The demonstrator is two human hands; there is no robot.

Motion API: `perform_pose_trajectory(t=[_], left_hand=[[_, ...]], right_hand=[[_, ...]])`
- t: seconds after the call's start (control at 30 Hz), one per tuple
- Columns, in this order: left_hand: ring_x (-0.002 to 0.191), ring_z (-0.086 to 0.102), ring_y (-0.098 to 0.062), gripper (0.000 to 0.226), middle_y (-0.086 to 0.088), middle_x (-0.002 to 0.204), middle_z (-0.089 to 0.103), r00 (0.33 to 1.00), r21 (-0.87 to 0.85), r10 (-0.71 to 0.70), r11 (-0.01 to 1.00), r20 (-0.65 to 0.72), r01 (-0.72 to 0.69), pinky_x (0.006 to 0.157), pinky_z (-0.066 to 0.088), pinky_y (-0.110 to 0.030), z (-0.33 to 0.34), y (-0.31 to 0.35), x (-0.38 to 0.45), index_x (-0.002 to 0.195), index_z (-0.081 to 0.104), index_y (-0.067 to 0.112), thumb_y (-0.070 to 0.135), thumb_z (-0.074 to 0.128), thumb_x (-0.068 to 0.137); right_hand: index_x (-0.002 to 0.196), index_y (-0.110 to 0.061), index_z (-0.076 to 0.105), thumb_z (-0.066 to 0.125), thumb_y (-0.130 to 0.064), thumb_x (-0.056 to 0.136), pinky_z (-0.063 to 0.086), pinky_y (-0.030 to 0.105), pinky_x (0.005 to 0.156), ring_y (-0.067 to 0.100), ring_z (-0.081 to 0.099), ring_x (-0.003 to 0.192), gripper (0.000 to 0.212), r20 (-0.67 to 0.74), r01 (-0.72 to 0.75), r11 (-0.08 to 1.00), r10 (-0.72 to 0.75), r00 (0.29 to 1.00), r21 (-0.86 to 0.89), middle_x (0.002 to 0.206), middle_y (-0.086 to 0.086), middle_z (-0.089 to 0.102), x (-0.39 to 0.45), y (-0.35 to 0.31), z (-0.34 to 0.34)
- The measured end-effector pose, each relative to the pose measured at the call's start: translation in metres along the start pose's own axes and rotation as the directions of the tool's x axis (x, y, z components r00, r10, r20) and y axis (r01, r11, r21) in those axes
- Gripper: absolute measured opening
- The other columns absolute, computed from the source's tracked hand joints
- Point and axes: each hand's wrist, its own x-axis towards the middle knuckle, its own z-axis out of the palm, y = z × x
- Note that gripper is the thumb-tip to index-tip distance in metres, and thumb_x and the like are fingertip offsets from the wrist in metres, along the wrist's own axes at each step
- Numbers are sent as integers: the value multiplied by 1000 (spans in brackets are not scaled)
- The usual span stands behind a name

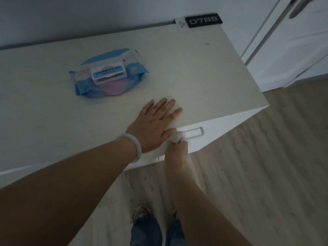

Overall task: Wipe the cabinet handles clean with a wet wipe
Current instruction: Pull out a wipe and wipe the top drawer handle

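Pinching the wet wipe (179,136) between the fingertips of our right hand (176,151), we are pressing it as a bunched white wad against the near end of the cabinet handle (195,133). Our fingers are curling tight around the wad, so only its top is showing. We are judging the wipe to be soft, limp and very light, damp enough to cling and slide; it is offering no stiffness of its own, so we are shaping it with our fingertips and holding it well inside the bunch, not by a loose corner. The handle is looking like a slim, rigid pale bar fixed on the white front just under the top edge, and we are expecting it to take firm rubbing without giving. Wrapping the wad around the bar looks to us the surest hold for drawing it toward the far end.

Just above, our left hand (156,121) is lying flat on the cabinet top (204,68), fingers spread and holding nothing, the thumb touching the wipe at the edge. A pale bracelet (132,144) is circling that wrist.

Farther back on the top, well apart from both hands, the blue wipe packet (108,73) is lying with its lid down. At the far corner a black number plate (203,20) is sitting.
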Motion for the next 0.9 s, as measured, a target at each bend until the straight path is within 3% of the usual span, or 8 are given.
perform_pose_trajectory(t=[0.13,0.27,0.47,0.57,0.67,0.77,0.83,0.9], left_hand=[[150,16,-27,63,-6,163,18,1000,6,7,1000,0,-7,120,15,-49,-1,-1,0,155,20,25,54,18,99],[150,16,-27,63,-6,163,18,1000,8,4,1000,-7,-4,120,15,-50,-1,-1,0,155,20,25,53,19,99],[151,13,-26,63,-6,163,15,1000,4,0,1000,2,0,120,15,-50,-2,0,0,155,18,25,54,20,99],[151,12,-26,64,-5,164,14,1000,3,2,1000,11,-2,121,14,-49,-2,-1,0,156,16,26,55,17,99],[151,11,-25,64,-5,164,14,1000,-5,3,1000,12,-3,121,13,-49,-3,0,-1,156,16,26,56,15,99],[151,12,-26,65,-6,164,14,1000,1,-2,1000,6,2,121,14,-49,-2,0,0,156,17,25,56,13,98],[151,10,-25,65,-6,164,12,1000,4,0,1000,6,0,121,13,-49,-1,-1,0,156,15,26,55,13,98],[151,9,-25,65,-5,164,12,1000,-1,1,1000,0,-1,122,11,-49,-1,-1,-1,156,15,26,55,14,98]], right_hand=[[95,0,63,42,1,88,55,33,68,23,62,80,23,-67,-6,996,12,998,88,88,8,65,15,-6,-17],[111,1,54,36,-5,97,45,28,70,19,52,84,23,-162,-49,977,84,983,206,98,9,57,25,-13,-28],[100,0,57,46,-6,93,52,43,85,32,62,96,14,-52,-25,996,30,998,88,101,13,64,1,1,-1],[94,7,57,43,-4,82,50,37,68,32,61,83,21,3,-19,1000,19,1000,12,88,17,62,14,2,-11],[89,0,57,38,5,81,47,34,55,30,58,67,22,57,-76,986,68,996,151,74,16,59,24,-6,-20],[121,0,52,38,7,89,59,32,70,25,66,88,36,214,-122,961,68,975,250,109,19,62,24,-14,-43],[110,-2,53,42,8,88,55,20,76,20,61,87,27,252,-91,965,27,967,245,101,12,59,20,-19,-62],[92,-13,50,46,7,90,48,9,65,16,52,76,21,206,-89,953,29,978,291,90,7,50,20,-23,-77]])
